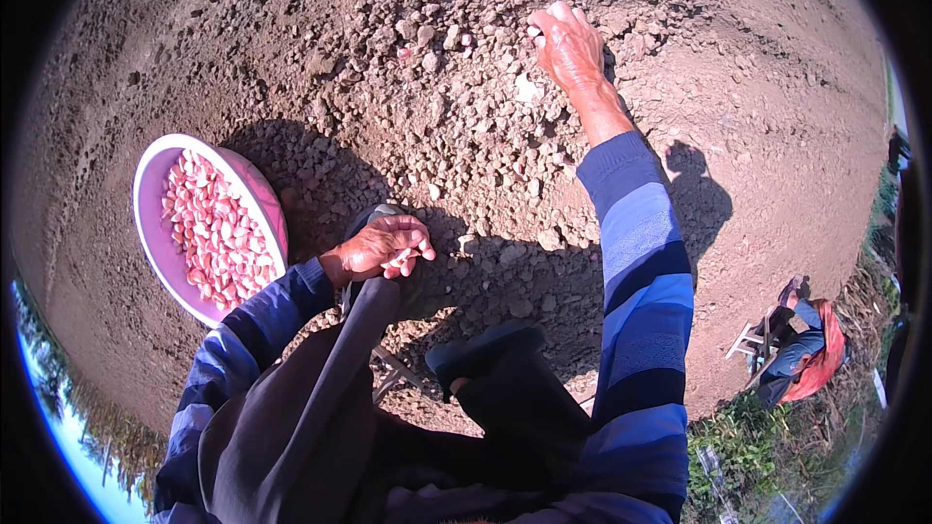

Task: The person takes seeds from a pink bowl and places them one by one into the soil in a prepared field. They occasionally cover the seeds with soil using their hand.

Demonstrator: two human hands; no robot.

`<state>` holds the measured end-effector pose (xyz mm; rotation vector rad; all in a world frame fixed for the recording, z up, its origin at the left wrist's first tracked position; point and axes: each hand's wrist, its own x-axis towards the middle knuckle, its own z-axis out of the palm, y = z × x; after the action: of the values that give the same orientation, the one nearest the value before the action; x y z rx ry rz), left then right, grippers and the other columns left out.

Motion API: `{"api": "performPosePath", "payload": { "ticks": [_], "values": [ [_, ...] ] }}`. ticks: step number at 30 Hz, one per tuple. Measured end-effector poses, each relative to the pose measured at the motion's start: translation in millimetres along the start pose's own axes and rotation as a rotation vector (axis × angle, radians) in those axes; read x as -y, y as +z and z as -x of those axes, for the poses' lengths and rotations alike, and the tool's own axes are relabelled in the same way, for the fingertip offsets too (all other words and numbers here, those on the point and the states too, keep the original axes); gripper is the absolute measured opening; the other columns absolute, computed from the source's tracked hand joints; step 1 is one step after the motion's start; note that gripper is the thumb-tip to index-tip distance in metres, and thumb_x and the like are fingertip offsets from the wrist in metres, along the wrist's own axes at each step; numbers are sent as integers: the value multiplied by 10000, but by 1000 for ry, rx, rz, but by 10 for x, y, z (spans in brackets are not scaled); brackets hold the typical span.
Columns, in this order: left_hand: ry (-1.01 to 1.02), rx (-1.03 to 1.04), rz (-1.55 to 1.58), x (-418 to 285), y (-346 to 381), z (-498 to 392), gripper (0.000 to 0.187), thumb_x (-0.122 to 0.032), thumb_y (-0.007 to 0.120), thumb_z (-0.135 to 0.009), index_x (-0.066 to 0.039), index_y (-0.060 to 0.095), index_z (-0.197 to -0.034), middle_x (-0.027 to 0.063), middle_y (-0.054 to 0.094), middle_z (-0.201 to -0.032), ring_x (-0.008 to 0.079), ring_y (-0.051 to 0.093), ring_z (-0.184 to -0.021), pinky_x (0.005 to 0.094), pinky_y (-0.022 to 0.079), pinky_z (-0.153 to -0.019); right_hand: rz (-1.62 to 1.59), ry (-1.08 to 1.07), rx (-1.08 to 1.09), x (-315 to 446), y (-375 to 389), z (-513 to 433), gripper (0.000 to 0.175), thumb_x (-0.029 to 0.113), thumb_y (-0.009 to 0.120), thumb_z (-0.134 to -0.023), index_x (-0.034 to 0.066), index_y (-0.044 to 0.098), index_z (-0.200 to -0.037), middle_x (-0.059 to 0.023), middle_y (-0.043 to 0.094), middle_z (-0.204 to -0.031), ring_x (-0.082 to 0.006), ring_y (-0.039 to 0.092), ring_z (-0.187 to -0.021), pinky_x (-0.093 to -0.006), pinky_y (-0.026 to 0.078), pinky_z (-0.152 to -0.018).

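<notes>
My left hand [386,244] is curled, palm partly up, just above my knee, with a few pale garlic cloves [399,259] held in its fingers. Stretched far forward, my right hand [571,44] is low over the crumbly soil [480,116]. Small whitish pieces, apparently garlic cloves [534,32], show at its thumb side; its fingertips are partly hidden. Left of my left hand, a pink plastic basin [151,222] stands tilted in view, holding many reddish garlic cloves [218,233]. Two pinkish cloves [467,39] appear to lie among the clods, left of my right hand.
My shoe [484,353] rests on shaded soil below my hands. Parts of a low wooden stool [397,367] show beneath me. At the right, another person [797,353] sits on a small stool [750,340], near green weeds [743,429] along the field's edge.
</notes>
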<state>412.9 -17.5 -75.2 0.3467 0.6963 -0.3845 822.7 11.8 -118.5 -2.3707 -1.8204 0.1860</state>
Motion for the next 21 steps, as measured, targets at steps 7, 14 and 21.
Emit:
{"api": "performPosePath", "payload": {
  "ticks": [7,14,21],
  "values": [
    [41,72,164,5,-51,67,174,-203,632,-980,-41,627,-1041,96,709,-900,129,644,-639,223,457,-486,58,-108,-32,-49,34,-61,173,174,701,-877,145,704,-1047,-72,665,-1012,-290,647,-936,-409,536,-768],
    [40,97,282,-22,-4,265,174,-139,600,-972,3,634,-1068,88,676,-866,160,626,-706,264,514,-657,8,-41,-74,104,-136,-63,166,132,686,-887,114,705,-1050,-85,683,-983,-280,668,-874,-373,537,-735],
    [43,194,267,45,-64,212,160,-144,623,-965,1,648,-1029,80,668,-925,135,636,-785,258,520,-721,-488,-107,-71,1030,-429,786,109,161,668,-894,98,688,-981,-82,688,-904,-259,703,-799,-388,577,-681]
  ]
}}
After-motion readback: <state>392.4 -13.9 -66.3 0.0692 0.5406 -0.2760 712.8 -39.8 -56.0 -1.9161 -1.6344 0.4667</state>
